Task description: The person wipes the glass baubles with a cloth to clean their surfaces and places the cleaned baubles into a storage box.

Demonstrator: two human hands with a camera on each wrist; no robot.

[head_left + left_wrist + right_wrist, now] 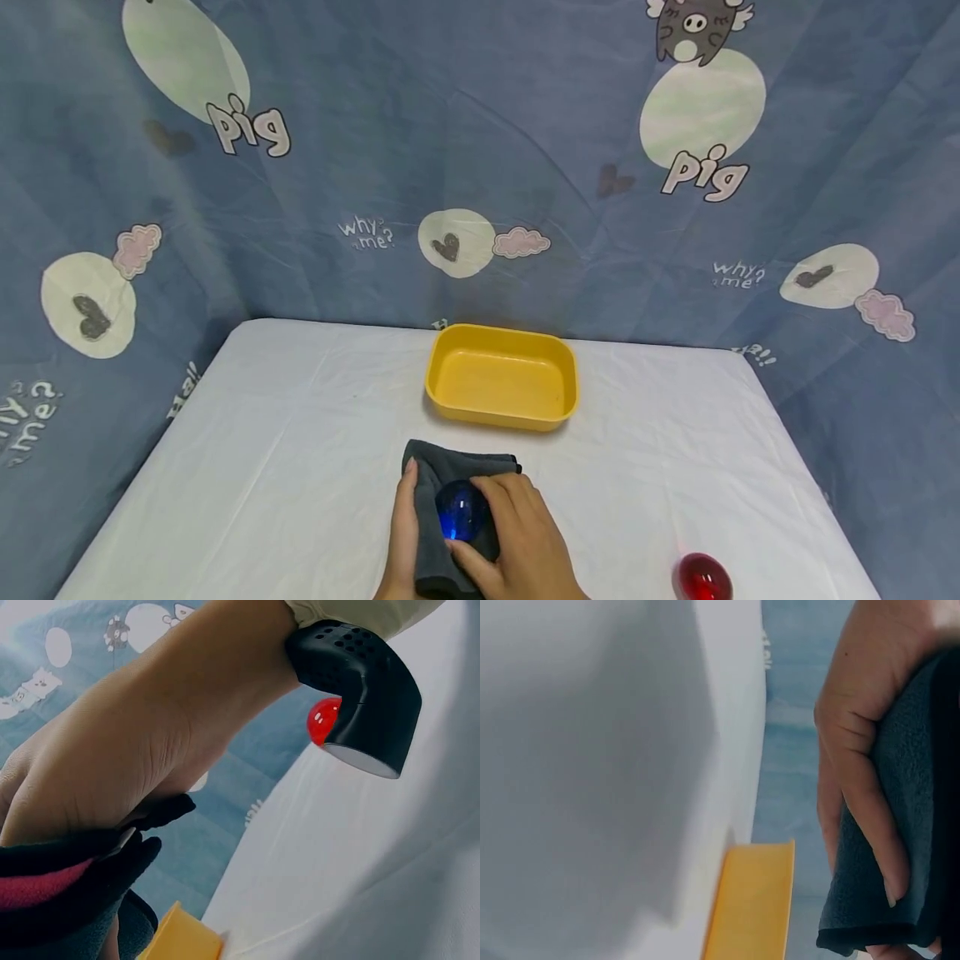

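A folded dark grey cloth (pixel 435 558) with black edging lies in my left hand (pixel 402 533), whose thumb runs along its left side in the head view. Fingers of that hand spread under the cloth (pixel 885 825) in the right wrist view. My right hand (pixel 528 533) pinches a glossy, see-through blue ball (pixel 460 510) between thumb and fingers, against the cloth. The left wrist view catches my right forearm with a black wrist camera (pixel 360 697), and a pinkish-red strip (pixel 45 889) among the cloth's folds. The ball is hidden in both wrist views.
Beyond the hands, a yellow rectangular tub (pixel 502 419) stands near the back edge of the white-covered table (pixel 300 467). A shiny red ball (pixel 705 577) rests at the front right. Blue printed fabric (pixel 487 125) hangs behind the table and at its sides.
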